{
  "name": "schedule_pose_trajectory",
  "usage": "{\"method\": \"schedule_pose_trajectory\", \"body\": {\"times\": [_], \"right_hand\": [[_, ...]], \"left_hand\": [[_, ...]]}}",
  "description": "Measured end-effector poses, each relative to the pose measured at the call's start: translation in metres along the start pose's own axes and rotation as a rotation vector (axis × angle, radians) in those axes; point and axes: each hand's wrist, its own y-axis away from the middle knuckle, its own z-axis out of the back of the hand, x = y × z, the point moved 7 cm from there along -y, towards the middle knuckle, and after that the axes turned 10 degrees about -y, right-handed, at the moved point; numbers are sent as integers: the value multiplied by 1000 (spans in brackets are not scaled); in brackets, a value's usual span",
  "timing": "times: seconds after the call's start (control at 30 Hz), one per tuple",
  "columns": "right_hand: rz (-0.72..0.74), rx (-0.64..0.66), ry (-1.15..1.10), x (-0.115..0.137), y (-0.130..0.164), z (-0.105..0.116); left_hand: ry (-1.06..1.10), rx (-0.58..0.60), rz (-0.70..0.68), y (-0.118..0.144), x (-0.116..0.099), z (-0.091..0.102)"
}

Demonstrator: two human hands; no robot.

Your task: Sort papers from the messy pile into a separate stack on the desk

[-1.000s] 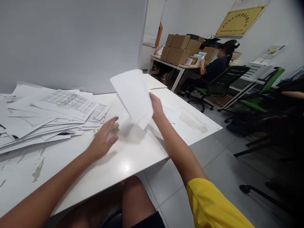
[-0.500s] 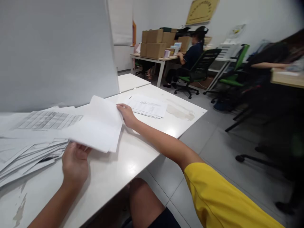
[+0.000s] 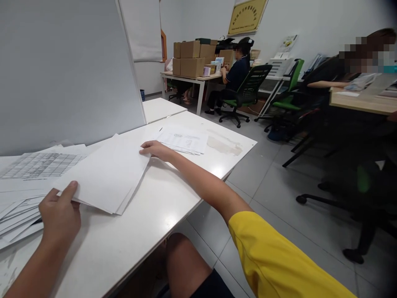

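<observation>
Between my two hands are a few sheets of white paper [image 3: 105, 176], blank side up and slightly fanned at the near right corner. My left hand [image 3: 62, 209] pinches their left edge, thumb on top and fingers beneath. At the far right edge, my right hand [image 3: 154, 150] grips the same sheets between thumb and fingers. A messy pile of printed papers [image 3: 21, 215] lies to the left, topped by a page with a printed table [image 3: 43, 165]. Beyond my right hand rests a smaller stack of printed sheets [image 3: 186, 140].
A grey panel [image 3: 62, 74] stands along the back of the white table [image 3: 149, 207]. Past the table's right edge are office chairs [image 3: 245, 93] and a seated person [image 3: 238, 68] at a desk with cardboard boxes [image 3: 189, 66]. Another person sits at a wooden desk [image 3: 362, 101] on the right.
My left hand has moved left, and its thumb now lies on top of the sheets. The sheets have come down and left, off the printed table page. My view has turned slightly right.
</observation>
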Motion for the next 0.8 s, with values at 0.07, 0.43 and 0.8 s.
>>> {"method": "schedule_pose_trajectory", "body": {"times": [0.07, 0.43, 0.8], "right_hand": [[19, -15, -36, 2, -1, 2], [335, -317, -245, 32, -12, 67], [72, -323, 130, -26, -2, 10]], "left_hand": [[77, 0, 51, 1, -1, -1], [-159, -96, -177, -6, -18, 11], [-46, 116, -33, -8, 26, -9]]}}
